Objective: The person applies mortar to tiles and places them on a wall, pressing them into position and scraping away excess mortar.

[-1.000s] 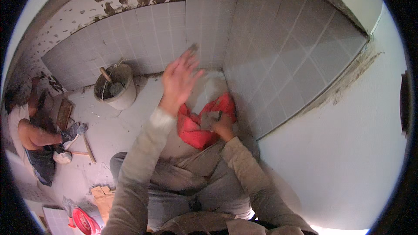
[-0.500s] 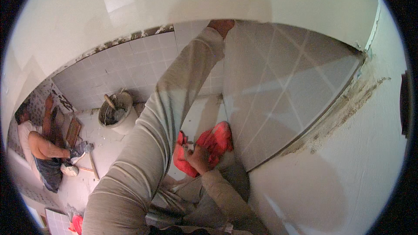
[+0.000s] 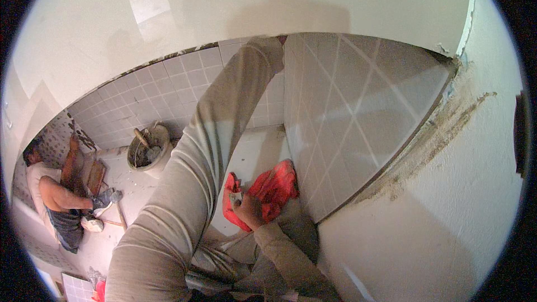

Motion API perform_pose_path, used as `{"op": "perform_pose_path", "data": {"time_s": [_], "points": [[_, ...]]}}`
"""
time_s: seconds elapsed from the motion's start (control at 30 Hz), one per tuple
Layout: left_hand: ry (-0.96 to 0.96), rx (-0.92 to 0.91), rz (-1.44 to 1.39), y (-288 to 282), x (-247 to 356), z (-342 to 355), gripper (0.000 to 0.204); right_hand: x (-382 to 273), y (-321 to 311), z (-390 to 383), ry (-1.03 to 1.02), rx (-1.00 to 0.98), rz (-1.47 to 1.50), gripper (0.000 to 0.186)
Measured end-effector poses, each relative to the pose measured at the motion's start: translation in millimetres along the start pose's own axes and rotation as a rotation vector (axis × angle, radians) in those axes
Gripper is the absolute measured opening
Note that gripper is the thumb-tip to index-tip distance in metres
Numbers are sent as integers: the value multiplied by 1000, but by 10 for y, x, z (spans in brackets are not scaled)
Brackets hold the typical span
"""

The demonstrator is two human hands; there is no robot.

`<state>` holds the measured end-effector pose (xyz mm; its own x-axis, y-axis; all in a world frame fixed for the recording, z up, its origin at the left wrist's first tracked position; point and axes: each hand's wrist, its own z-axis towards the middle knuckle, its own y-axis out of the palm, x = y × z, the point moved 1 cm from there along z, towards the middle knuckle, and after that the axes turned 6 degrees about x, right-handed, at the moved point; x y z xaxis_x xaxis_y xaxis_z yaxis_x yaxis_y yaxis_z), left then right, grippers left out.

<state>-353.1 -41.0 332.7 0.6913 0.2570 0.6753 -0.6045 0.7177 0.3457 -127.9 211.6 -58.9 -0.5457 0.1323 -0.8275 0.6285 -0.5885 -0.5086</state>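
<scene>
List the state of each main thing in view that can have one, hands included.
Left hand: raised by the far wall corner, mostly hidden; grip cannot be told
Right hand: closed on a small pale object
Red cloth: crumpled
Bucket: upright, open, wooden-handled tool leaning inside
Wall tiles: mounted, pale lines showing
Co-worker: seated low, knee bent, one arm raised toward the wall
</scene>
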Motion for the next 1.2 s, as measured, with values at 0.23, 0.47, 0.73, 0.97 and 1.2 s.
{"op": "perform_pose_path", "data": {"time_s": [0.23, 0.47, 0.73, 0.97, 1.2], "points": [[126, -62, 167, -59, 67, 20, 48, 61, 71, -1, -112, 88, 33, 31], [206, -90, 282, -135, 87, 43, 46, -53, -5, -14, -36, -11, 143, 32], [289, -119, 375, -108, 114, 107, 44, 15, 62, -19, -141, 112, 91, 27], [336, -126, 436, -143, 95, 125, 43, 3, -13, -18, -122, 84, 128, 27], [361, -135, 455, -113, 62, 169, 41, -22, -29, -63, -103, 13, 44, 24]]}}
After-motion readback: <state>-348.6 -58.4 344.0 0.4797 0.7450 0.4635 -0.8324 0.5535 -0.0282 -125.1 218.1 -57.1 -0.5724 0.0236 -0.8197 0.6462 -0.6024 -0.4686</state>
